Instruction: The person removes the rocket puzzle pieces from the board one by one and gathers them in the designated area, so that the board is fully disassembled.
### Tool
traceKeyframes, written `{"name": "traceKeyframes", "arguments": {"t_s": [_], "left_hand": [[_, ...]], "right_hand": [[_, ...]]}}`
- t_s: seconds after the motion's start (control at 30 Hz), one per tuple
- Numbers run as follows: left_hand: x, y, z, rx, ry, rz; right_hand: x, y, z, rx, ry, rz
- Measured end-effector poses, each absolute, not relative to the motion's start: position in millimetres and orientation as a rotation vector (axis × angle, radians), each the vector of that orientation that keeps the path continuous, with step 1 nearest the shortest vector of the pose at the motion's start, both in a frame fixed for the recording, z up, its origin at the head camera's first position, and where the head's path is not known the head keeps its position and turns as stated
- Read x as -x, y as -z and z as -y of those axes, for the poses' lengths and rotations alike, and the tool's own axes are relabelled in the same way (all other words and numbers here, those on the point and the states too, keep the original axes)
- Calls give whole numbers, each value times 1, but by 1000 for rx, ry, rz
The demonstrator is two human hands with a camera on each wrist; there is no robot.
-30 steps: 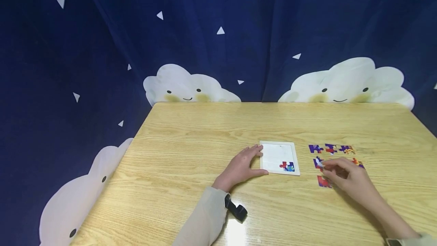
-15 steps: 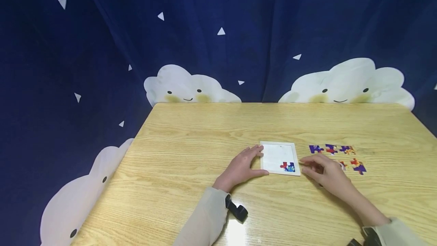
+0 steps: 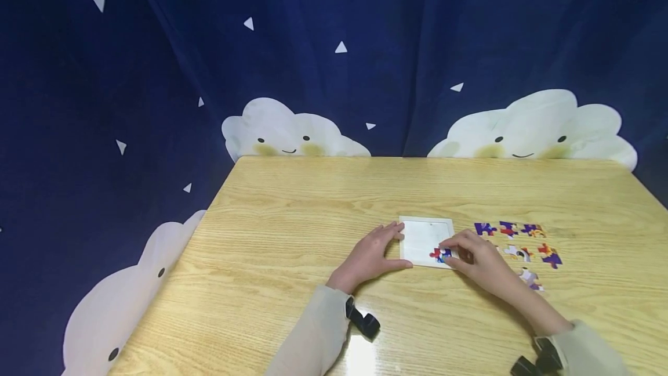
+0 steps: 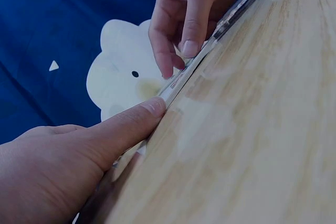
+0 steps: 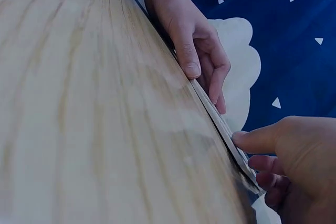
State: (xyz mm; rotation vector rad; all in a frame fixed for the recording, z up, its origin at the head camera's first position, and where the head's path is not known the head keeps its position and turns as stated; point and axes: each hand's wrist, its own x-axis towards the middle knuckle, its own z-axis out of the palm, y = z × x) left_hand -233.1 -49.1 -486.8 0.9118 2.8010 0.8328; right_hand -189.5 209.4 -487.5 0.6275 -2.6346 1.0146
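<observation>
A white square puzzle tray (image 3: 419, 235) lies on the table, with red and blue jigsaw pieces (image 3: 435, 254) in its lower right corner. My left hand (image 3: 367, 254) holds the tray at its left side, fingers along the left edge and thumb at the near edge. Over the tray's right edge, my right hand (image 3: 482, 263) pinches a small jigsaw piece (image 3: 445, 252), mostly hidden by the fingertips. Both hands show beside the low tray in the wrist views, where the left thumb (image 4: 142, 116) touches its edge.
Loose jigsaw pieces lie in rows to the right, among them a purple one (image 3: 485, 229), an orange and purple one (image 3: 550, 255) and a pale one (image 3: 529, 278). Some are partly behind the right hand. A dark blue curtain (image 3: 313, 68) hangs past the wooden table (image 3: 292, 219).
My right hand has moved left from the loose pieces to the tray's lower right corner, carrying a piece. My left hand has stayed at the tray.
</observation>
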Motion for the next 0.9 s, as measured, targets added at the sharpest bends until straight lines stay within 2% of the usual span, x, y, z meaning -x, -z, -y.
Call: {"name": "traceKeyframes", "arguments": {"t_s": [0.5,0.9], "left_hand": [[233,487,49,-937,-839,-2805],[232,485,49,-933,-838,-2803]], "right_hand": [[194,479,-208,-674,-1077,2822],[189,480,-202,-736,-949,2677]]}}
